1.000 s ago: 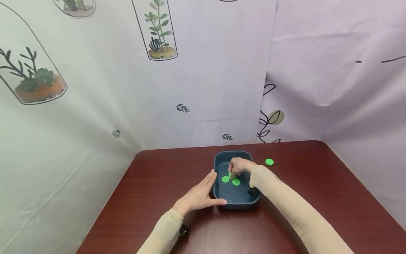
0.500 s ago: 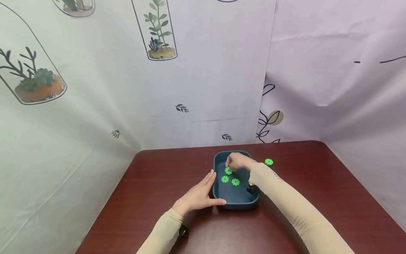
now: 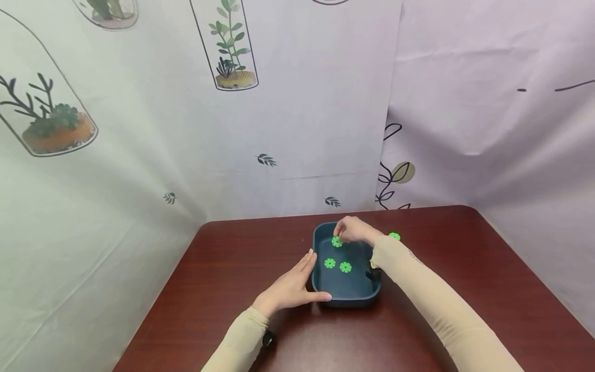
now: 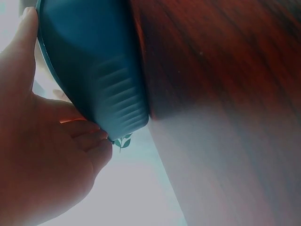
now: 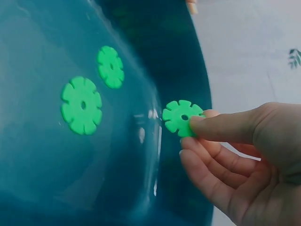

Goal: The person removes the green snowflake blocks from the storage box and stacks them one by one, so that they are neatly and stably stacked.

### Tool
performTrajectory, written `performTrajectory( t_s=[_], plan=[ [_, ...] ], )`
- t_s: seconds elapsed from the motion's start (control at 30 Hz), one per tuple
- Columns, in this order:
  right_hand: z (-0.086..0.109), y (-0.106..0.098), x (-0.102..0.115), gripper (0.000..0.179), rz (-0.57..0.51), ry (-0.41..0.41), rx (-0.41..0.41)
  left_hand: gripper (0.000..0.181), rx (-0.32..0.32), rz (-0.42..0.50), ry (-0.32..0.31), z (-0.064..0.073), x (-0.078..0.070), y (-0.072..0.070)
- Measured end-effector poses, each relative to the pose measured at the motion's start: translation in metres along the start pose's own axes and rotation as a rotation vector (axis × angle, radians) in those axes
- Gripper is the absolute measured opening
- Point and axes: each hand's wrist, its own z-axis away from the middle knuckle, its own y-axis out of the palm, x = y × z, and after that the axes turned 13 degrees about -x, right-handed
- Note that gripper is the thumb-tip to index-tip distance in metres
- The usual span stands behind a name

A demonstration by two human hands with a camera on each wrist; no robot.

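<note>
A dark blue-green rectangular bin [image 3: 339, 289] stands on the table. My left hand [image 3: 290, 287] rests against its near left corner, fingers extended along the left side and thumb on the front rim. Over the bin's far part, my right hand [image 3: 354, 229] pinches a bright green slotted disc [image 5: 176, 117] with a centre hole between thumb and fingers. Two similar discs lie apart on the bin floor, a left disc [image 3: 329, 263] and a right disc [image 3: 345, 267]. In the left wrist view, the ribbed outer wall [image 4: 117, 94] shows beside my fingers.
Behind my right forearm, another green disc piece [image 3: 394, 235] lies on the dark red-brown table [image 3: 241, 253], partly hidden by the sleeve. A pale printed cloth [image 3: 297, 129] hangs along the table's far edge.
My right hand has drawn the pinched disc away from the two on the bin floor, toward the bin's far end. My left hand has stayed at the corner.
</note>
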Motion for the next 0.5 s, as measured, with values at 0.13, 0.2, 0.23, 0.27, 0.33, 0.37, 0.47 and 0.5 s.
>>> performTrajectory(
  t_s=[0.13, 0.2, 0.23, 0.27, 0.33, 0.37, 0.47, 0.5],
  plan=[
    [0.000, -0.014, -0.005, 0.013, -0.037, 0.016, -0.042, 0.118, -0.008, 0.005, 0.001, -0.001, 0.001, -0.001],
    [0.000, -0.021, -0.009, 0.012, -0.060, 0.031, -0.058, 0.118, -0.009, 0.005, 0.001, -0.001, 0.001, -0.001],
    [0.001, -0.025, -0.011, 0.013, -0.072, 0.036, -0.064, 0.119, -0.009, 0.003, 0.002, -0.001, 0.001, -0.001],
    [0.001, -0.028, -0.013, 0.013, -0.081, 0.039, -0.069, 0.119, -0.008, 0.006, 0.000, -0.001, 0.001, -0.001],
    [0.003, -0.035, -0.016, 0.013, -0.106, 0.054, -0.082, 0.119, -0.008, 0.009, -0.002, 0.000, 0.000, -0.001],
    [0.005, -0.039, -0.017, 0.014, -0.118, 0.059, -0.088, 0.119, -0.008, 0.010, -0.002, 0.000, 0.000, -0.001],
    [0.010, -0.050, -0.023, 0.017, -0.140, 0.061, -0.118, 0.119, -0.009, 0.012, -0.005, 0.001, 0.000, -0.001],
    [0.011, -0.053, -0.024, 0.018, -0.148, 0.062, -0.130, 0.119, -0.009, 0.012, -0.004, 0.001, 0.000, -0.001]
  ],
)
